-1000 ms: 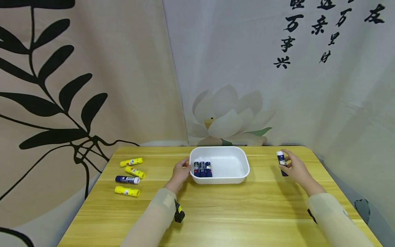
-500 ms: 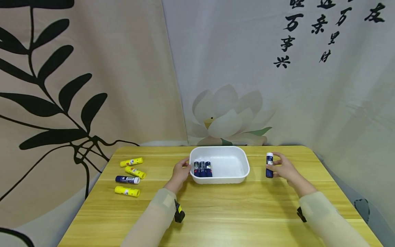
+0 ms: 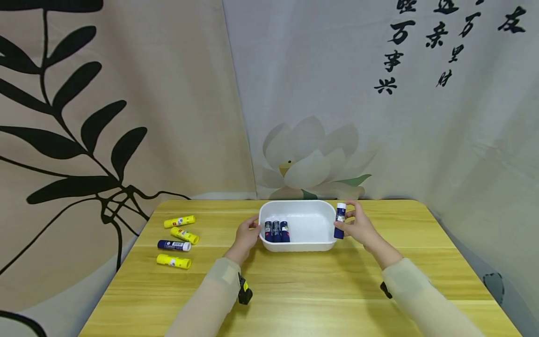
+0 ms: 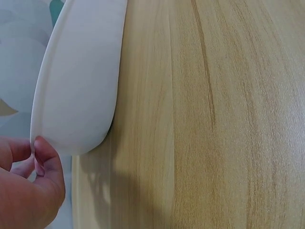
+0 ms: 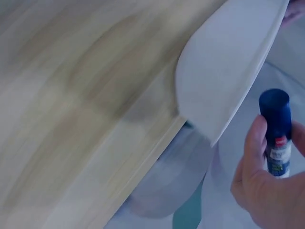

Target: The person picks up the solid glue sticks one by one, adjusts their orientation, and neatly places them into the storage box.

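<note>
A white plastic tub (image 3: 313,246) stands at the back middle of the table, with 3 dark blue glue sticks (image 3: 276,231) side by side in its left end. My left hand (image 3: 245,238) pinches the tub's left rim between thumb and fingers, as the left wrist view also shows (image 4: 33,183). My right hand (image 3: 360,225) grips another blue glue stick (image 3: 340,220), held upright with its white end up, at the tub's right rim. In the right wrist view this glue stick (image 5: 276,119) sits between thumb and fingers, apart from the tub wall (image 5: 224,71).
On the left of the wooden table (image 3: 269,290) lie several glue sticks: yellow ones (image 3: 173,261) and a blue one with a white end (image 3: 174,245). A printed curtain (image 3: 189,93) hangs behind the table's back edge.
My right hand has carried the blue glue stick leftward from the table's right side to the tub's right rim, and the stick has come upright. The left hand has stayed on the rim.
</note>
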A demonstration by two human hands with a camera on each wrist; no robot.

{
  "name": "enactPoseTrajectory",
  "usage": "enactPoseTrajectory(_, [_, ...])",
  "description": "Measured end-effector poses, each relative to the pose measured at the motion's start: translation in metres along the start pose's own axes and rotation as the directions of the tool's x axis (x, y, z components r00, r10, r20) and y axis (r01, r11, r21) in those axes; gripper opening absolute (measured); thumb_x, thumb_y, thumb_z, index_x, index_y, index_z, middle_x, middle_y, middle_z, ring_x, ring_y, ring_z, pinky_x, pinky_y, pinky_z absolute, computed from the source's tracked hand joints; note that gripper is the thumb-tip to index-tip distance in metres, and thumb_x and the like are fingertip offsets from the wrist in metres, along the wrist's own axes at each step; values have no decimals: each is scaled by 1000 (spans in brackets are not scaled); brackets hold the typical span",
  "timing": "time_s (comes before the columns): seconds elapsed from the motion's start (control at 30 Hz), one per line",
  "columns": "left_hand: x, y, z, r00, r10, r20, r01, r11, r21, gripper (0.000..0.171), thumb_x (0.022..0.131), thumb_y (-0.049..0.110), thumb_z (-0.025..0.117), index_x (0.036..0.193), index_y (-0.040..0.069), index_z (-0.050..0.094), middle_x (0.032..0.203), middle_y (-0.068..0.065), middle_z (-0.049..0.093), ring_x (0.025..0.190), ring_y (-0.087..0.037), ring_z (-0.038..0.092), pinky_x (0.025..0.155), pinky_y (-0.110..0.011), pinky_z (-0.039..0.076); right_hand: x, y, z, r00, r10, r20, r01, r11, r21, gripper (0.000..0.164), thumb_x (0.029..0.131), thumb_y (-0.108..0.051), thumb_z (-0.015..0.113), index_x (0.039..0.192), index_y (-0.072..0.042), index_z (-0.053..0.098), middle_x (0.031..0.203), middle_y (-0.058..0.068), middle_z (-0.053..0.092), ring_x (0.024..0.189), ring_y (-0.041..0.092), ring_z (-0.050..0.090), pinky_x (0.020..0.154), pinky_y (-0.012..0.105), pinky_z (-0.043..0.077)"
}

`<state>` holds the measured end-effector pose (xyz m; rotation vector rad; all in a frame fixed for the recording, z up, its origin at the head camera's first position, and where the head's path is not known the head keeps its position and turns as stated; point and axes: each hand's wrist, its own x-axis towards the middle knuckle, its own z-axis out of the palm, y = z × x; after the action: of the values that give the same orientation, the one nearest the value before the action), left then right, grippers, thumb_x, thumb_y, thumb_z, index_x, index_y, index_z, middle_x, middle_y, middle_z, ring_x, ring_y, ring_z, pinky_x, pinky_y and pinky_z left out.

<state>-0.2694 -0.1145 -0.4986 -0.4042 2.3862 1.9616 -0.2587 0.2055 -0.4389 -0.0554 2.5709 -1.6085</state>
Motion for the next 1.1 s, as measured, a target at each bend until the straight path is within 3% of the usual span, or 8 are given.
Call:
enactPoseTrajectory(0.2, [1,-1,0,1000,2,-3,-2,1000,0,40,93,6,54,133,8,54,103,-9,50,79,-15,48,77,-38,52,10,-10,33,994,-84,-63,83,996,-24,71,85,-9,69,140,-11,24,115,24,47,82,24,57,66,36,57])
enactPoseTrajectory(0.43, [1,0,0,1000,10,-1,-10,1000,3,41,93,4,54,134,6,53,103,-10,50,81,-16,49,80,-41,53,27,-16,70,989,-129,-78,124,990,-69,68,84,-8,70,139,-10,29,111,21,52,81,23,57,59,27,54])
enactPoseTrajectory(0.6, [0,1,-1,1000,10,-1,-10,1000,3,41,93,4,54,134,5,53,102,-10,50,75,-14,48,74,-36,53,39,-21,92,1000,-20,18,22,994,-103,67,83,-9,71,138,-9,32,107,21,54,74,22,59,58,34,56])
enactPoseTrajectory(0.77, [0,1,-2,1000,20,0,-20,1000,-6,40,92,3,54,133,4,53,100,-10,50,70,-11,47,68,-30,51,58,-12,109,983,142,113,-124,980,-155,64,79,-7,74,131,-9,36,103,21,57,69,26,62,56,36,57])
enactPoseTrajectory(0.8, [0,1,-2,1000,24,1,-24,1000,-6,40,92,2,54,133,4,53,99,-10,50,69,-11,47,67,-29,50,62,-9,111,981,146,129,-122,976,-180,65,78,-9,76,129,-8,36,100,21,57,66,25,61,52,35,55])
enactPoseTrajectory(1.1, [-1,1,-1,1000,23,-4,-23,1000,-3,40,92,2,54,132,4,53,99,-10,50,71,-12,47,66,-27,50,65,-13,127,970,225,94,-185,929,-321,65,77,-11,77,130,-8,39,116,24,55,62,26,60,53,34,53])
